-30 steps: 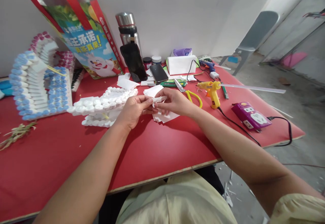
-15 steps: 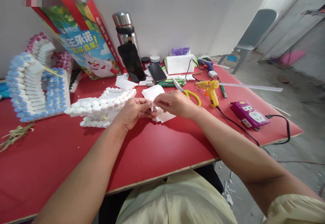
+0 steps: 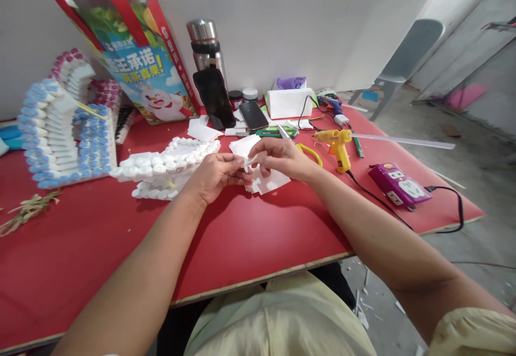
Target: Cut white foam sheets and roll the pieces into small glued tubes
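Observation:
My left hand pinches a small piece of white paper between thumb and fingers. From the other side, my right hand has thumb and index finger closed on the same paper. Under and behind the hands lie loose white paper sheets on the red table. Left of my left hand stands a white openwork piece built of rounded white bits. Just past my right hand are scissors with yellow handles.
A yellow glue gun and a purple power strip stand at the right, cords trailing. Behind are two phones, a steel flask and a printed bag. Blue-and-white paper work stands at left, near dried stalks.
My right hand has opened out slightly and shifted right, and more of the white paper shows between both hands. The whole view has shifted a little.

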Available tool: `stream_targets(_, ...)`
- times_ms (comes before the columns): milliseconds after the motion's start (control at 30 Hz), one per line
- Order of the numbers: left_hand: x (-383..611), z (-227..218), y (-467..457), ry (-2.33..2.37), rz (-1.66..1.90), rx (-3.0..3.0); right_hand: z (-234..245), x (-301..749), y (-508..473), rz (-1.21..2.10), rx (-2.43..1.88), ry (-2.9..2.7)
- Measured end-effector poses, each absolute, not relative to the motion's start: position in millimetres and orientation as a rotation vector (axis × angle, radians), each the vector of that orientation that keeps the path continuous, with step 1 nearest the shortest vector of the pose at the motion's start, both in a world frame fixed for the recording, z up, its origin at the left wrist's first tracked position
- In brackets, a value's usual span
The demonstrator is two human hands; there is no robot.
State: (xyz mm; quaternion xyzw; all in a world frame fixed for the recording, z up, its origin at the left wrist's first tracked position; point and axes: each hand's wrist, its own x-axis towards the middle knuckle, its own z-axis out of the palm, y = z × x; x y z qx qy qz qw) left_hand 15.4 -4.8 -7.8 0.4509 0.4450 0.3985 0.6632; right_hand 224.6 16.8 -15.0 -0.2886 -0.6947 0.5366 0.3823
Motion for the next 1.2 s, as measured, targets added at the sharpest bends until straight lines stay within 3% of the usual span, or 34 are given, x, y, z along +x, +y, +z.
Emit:
stream_targets(300, 18.4, -8.5, -6.7, 0.995, 0.91, 1.147, -16.4, 218.8, 18.4, 1.364, -0.967, -1.696)
stream_targets(667, 14.8, -11.0, -3.5, 0.978, 0.88, 1.069, -20.4, 218.8, 12.9, 0.949, -0.798, -1.953)
stream_targets(967, 21.6, -14.9, -5.2, 1.034, 1.037, 1.439, -14.4, 218.1, 16.3, 1.762, -0.984, -1.315)
stream_targets(1200, 20.6, -18.2, -4.8, 1.048, 1.028, 1.654, -10.6, 219.3, 14.1, 1.88, -0.925, -1.205)
